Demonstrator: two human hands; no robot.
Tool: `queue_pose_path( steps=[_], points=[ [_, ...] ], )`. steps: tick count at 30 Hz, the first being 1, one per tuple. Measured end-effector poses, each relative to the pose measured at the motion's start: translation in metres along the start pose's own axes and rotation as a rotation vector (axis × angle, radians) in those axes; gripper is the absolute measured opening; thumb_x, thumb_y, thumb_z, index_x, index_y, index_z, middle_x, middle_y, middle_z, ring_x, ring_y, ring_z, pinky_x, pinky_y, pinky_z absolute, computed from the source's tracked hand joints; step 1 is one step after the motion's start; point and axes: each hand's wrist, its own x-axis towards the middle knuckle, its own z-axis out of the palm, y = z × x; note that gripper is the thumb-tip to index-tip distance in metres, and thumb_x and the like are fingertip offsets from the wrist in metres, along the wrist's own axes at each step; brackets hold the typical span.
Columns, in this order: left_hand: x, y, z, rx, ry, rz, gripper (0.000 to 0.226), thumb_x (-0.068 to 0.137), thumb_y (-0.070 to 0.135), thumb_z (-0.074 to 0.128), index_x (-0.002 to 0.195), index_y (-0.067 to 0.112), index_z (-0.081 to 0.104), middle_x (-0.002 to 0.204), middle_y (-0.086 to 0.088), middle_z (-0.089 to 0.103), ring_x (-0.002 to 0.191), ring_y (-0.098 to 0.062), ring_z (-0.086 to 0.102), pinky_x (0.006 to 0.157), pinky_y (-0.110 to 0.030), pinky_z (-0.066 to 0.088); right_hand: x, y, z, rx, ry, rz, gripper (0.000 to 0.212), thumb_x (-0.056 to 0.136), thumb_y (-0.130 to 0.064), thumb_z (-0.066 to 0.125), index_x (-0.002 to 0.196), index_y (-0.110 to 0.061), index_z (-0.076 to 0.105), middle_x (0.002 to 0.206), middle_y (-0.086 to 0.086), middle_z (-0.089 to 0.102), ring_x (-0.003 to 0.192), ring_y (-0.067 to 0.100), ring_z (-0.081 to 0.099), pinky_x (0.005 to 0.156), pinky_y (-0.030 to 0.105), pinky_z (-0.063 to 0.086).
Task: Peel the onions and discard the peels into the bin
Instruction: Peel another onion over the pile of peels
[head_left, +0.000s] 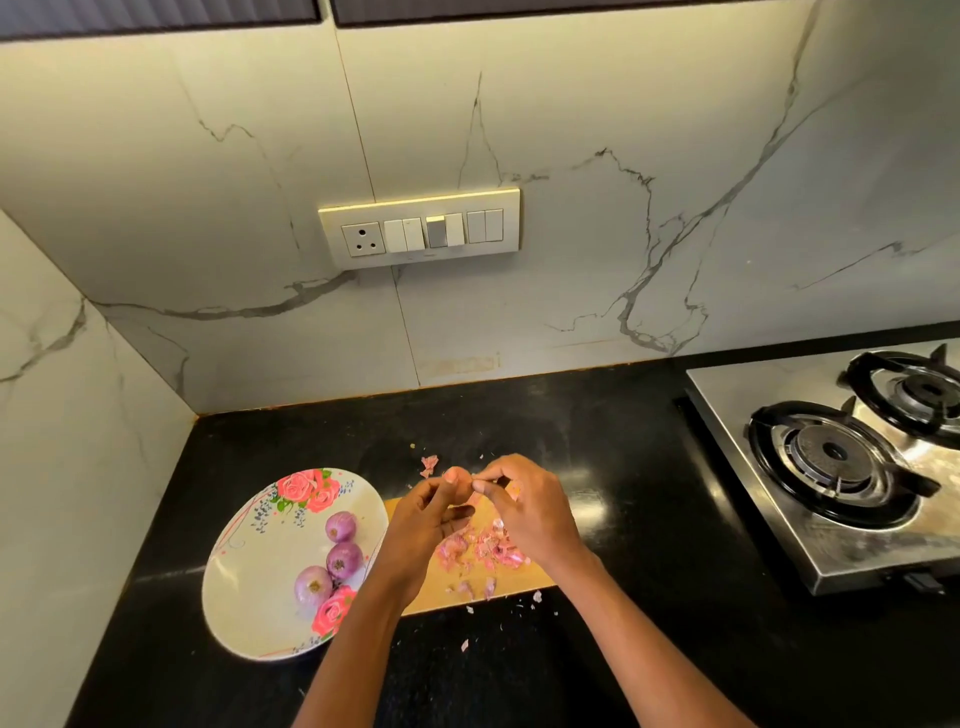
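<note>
— Below the fingers?
— Black stone counter (597, 431), tan wooden cutting board (441, 587), heaped pink papery peels (480, 545); leftward, flowered oval plate (244, 561) with three purple peeled onions (343, 561).
— Between the fingertips?
— Small pinkish onion (456, 475), gripped by left hand (426, 519), pinched at its top by right hand (524, 504).

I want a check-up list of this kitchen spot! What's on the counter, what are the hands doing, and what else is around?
Surface: black counter, wooden board on it.
Job's things: three peeled onions on flowered plate; another onion in hand; no bin seen.
Clutter: peels heaped on the board, scraps on the counter.
Hands: left hand holds the onion; right hand pinches its skin.
Cables: nothing seen.
Surroundings: marble wall, switch panel, gas stove at right.
</note>
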Motion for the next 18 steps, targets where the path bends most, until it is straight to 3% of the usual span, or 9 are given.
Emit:
queue_pose_path(
  steps=[4, 8, 12, 16, 18],
  points=[
    [-0.002, -0.005, 0.001, 0.022, 0.011, 0.096, 0.038, 0.089, 0.047, 0.061, 0.12, 0.026, 0.067, 0.113, 0.005, 0.073, 0.104, -0.013, 0.07, 0.08, -0.02, 0.055, 0.003, -0.002, 0.0, -0.002, -0.028, 0.117, 0.006, 0.098, -0.03, 0.065, 0.097, -0.026, 0.07, 0.093, -0.016, 0.067, 0.089, 0.004, 0.062, 0.077, 0.022, 0.052],
    [0.003, -0.007, -0.001, 0.073, -0.003, 0.122, 0.04, 0.09, 0.05, 0.064, 0.126, 0.034, 0.064, 0.124, 0.009, 0.068, 0.113, -0.01, 0.066, 0.087, -0.02, 0.054, 0.005, -0.003, 0.002, 0.253, -0.061, 0.352, 0.013, 0.1, -0.033, 0.063, 0.099, -0.022, 0.07, 0.091, -0.009, 0.071, 0.086, 0.006, 0.067, 0.078, 0.03, 0.057],
    [0.003, -0.006, -0.005, 0.043, -0.009, 0.106, 0.029, 0.096, 0.044, 0.06, 0.123, 0.036, 0.064, 0.121, 0.008, 0.07, 0.108, -0.008, 0.069, 0.085, -0.02, 0.055, 0.007, -0.001, -0.001, 0.286, -0.034, 0.401, 0.011, 0.101, -0.029, 0.061, 0.104, -0.022, 0.07, 0.096, -0.009, 0.072, 0.083, 0.006, 0.07, 0.077, 0.03, 0.059],
    [0.004, -0.006, -0.008, 0.031, 0.007, 0.106, 0.026, 0.097, 0.041, 0.059, 0.123, 0.038, 0.061, 0.122, 0.008, 0.069, 0.108, -0.008, 0.068, 0.084, -0.02, 0.055, 0.007, 0.002, -0.003, 0.175, -0.128, 0.387, 0.021, 0.103, -0.031, 0.057, 0.121, -0.028, 0.069, 0.11, -0.018, 0.066, 0.103, 0.0, 0.062, 0.082, 0.014, 0.049],
    [0.005, -0.008, -0.011, 0.038, 0.022, 0.114, 0.031, 0.098, 0.04, 0.059, 0.128, 0.033, 0.059, 0.124, 0.007, 0.068, 0.106, -0.008, 0.069, 0.083, -0.02, 0.055, 0.006, -0.002, -0.004, 0.196, -0.148, 0.373, 0.025, 0.104, -0.037, 0.055, 0.124, -0.031, 0.068, 0.111, -0.022, 0.064, 0.103, -0.004, 0.061, 0.082, 0.01, 0.046]
  ],
)
